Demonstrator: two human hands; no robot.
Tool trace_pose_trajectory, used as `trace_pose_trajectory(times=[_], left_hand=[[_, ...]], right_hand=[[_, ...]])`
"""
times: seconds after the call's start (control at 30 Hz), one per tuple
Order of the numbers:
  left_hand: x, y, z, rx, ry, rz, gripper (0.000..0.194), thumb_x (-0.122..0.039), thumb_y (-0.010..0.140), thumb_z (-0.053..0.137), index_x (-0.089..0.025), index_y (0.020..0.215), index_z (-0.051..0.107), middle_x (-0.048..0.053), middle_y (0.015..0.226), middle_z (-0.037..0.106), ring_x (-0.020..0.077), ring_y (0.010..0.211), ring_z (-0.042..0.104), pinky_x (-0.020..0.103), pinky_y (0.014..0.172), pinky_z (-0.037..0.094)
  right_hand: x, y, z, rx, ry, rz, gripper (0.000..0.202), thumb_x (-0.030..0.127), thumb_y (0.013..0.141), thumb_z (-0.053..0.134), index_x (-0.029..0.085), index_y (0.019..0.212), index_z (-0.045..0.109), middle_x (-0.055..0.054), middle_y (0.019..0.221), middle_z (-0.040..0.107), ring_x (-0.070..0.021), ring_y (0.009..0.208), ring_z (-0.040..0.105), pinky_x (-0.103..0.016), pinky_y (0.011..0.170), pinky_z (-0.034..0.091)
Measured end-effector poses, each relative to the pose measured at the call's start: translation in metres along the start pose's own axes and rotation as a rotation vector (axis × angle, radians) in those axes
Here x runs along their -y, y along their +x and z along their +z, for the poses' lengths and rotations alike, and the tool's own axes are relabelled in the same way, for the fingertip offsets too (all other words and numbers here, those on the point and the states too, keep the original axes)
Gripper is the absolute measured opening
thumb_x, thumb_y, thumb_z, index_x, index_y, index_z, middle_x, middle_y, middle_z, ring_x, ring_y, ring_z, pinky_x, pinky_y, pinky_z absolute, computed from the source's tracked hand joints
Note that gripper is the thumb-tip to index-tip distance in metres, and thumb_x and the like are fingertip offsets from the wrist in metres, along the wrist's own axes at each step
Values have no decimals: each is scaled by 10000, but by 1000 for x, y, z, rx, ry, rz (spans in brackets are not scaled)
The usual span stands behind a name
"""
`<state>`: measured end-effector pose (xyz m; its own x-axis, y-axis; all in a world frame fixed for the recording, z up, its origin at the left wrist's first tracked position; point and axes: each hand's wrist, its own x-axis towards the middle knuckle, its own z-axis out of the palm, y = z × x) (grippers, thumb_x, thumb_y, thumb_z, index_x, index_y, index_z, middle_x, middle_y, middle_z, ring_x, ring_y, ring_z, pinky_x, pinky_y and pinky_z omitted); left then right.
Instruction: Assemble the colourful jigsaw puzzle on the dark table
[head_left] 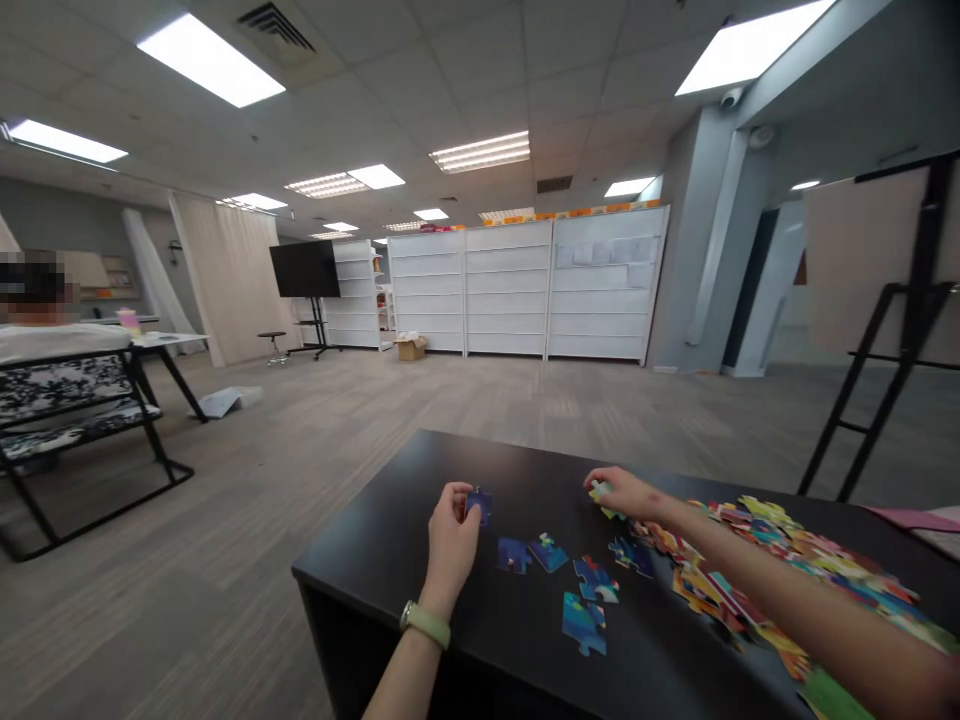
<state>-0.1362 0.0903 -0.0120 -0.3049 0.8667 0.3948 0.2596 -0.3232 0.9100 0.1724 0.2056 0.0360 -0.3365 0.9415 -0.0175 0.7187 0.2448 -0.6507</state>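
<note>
My left hand (454,525), with a green-banded watch (426,624) on its wrist, pinches a dark blue jigsaw puzzle piece (481,506) above the left part of the black table (375,545). Over the pile's far left end, my right hand (616,492) has its fingers closed on a pale green and yellow puzzle piece (602,492). Between the hands lie several loose blue pieces, among them a dark blue one (513,555) and a teal one (583,624). My right forearm hides part of the mixed pile of colourful puzzle pieces (780,530).
A person in a white top sits on a black-framed chair (75,400) at the left, beside a small white table (169,340). White shelves (506,290) and a screen on a stand (306,270) stand far back. A black easel (885,370) rises at the right.
</note>
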Motion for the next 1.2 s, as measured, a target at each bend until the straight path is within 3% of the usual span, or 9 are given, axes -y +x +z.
trace_pose_trajectory(times=[0.17, 0.33, 0.47, 0.67, 0.87, 0.93, 1.03, 1.13, 1.2], left_hand=[[1, 2, -7, 45, 229, 66, 143, -140, 812, 560, -213, 930, 596, -10, 775, 642, 170, 725, 618, 269, 717, 454], [8, 6, -22, 1, 460, 40, 254, -125, 765, 636, -196, 1009, 654, 71, 962, 631, 271, 954, 596, 380, 873, 429], [1, 3, -25, 28, 518, 50, 269, -170, 802, 642, -197, 1069, 662, 121, 1162, 604, 351, 1153, 507, 491, 987, 383], [-30, -23, 9, 274, 319, 136, 212, -196, 842, 634, -234, 1049, 656, 63, 1089, 671, 280, 1117, 578, 443, 1017, 428], [-36, -37, 41, 444, 6, 51, 210, -209, 883, 588, -200, 1091, 562, 31, 907, 696, 163, 793, 701, 251, 705, 538], [-32, -34, 40, 440, -41, 18, 225, -210, 874, 593, -185, 1096, 564, 27, 874, 681, 151, 751, 692, 234, 669, 520], [-25, -28, 31, 419, -76, -28, 254, -251, 855, 626, -166, 1093, 594, 36, 882, 670, 149, 723, 681, 235, 645, 507], [-22, -25, 21, 427, -98, -68, 254, -288, 840, 654, -145, 1049, 642, 72, 926, 691, 181, 778, 700, 264, 678, 531], [-21, -25, 14, 457, -111, -84, 259, -295, 842, 660, -134, 1044, 677, 99, 954, 721, 213, 857, 715, 301, 754, 553]], right_hand=[[-6, -17, 10, -144, -215, -108, 465, 89, 714, 570, 134, 1160, 695, -198, 1284, 606, -413, 1322, 437, -603, 1115, 281], [24, -49, 56, 23, -208, -391, 481, 140, 798, 575, 201, 1265, 670, -102, 1359, 615, -269, 1309, 497, -426, 1150, 344], [43, -66, 77, 101, -132, -472, 547, 129, 755, 631, 267, 1283, 646, -65, 1319, 648, -269, 1264, 538, -443, 1099, 395], [49, -65, 76, -11, 57, -421, 302, 123, 722, 657, 203, 1013, 656, -50, 1015, 658, -213, 920, 612, -360, 860, 504], [61, -84, 71, 5, 236, -403, 128, 222, 850, 588, 196, 973, 568, -5, 836, 640, -150, 727, 614, -250, 634, 513], [59, -96, 60, -8, 182, -429, 147, 207, 878, 538, 194, 1008, 604, -31, 900, 654, -161, 765, 626, -274, 671, 526], [47, -114, 49, 6, -23, -543, 273, 204, 850, 593, 213, 1117, 653, -85, 1099, 649, -224, 981, 620, -381, 888, 517], [34, -126, 52, 112, -137, -666, 561, 199, 793, 666, 256, 1342, 565, -111, 1364, 567, -306, 1310, 454, -509, 1103, 378], [30, -130, 58, 154, -164, -685, 611, 179, 799, 643, 269, 1392, 527, -106, 1429, 535, -318, 1395, 358, -552, 1146, 305]])
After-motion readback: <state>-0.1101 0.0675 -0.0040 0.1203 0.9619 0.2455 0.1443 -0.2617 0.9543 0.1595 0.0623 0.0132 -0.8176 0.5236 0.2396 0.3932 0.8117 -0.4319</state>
